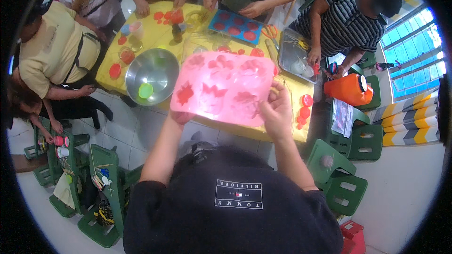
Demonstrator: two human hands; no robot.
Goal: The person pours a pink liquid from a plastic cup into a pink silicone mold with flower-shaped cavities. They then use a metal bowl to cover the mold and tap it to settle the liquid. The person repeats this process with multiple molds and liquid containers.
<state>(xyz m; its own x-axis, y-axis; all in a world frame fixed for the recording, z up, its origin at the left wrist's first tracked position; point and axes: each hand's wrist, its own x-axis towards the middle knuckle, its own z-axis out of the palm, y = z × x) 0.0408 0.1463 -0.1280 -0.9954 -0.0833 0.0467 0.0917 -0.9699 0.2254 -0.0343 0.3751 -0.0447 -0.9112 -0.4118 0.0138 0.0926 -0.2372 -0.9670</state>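
Note:
Between my two hands I hold a pink silicone mold [223, 95] with flower- and leaf-shaped cavities, raised above the near edge of the table. My right hand [278, 108] grips its right edge, thumb on top. Under the lower left corner is my left hand [181, 116], its fingers mostly hidden by the mold. Just left of the mold stands a large steel bowl [165, 84] with a light green cup [145, 91] inside. Behind the mold lies a blue mold [235, 26] with red-filled round cavities.
Several people stand around the yellow-covered table [278, 129]. Red round pieces [305, 113] lie at its right end. A metal tray [287, 56] and orange-handled scissors [270, 31] sit at the back right, near an orange container [348, 90]. Green chairs [346, 193] stand on both sides.

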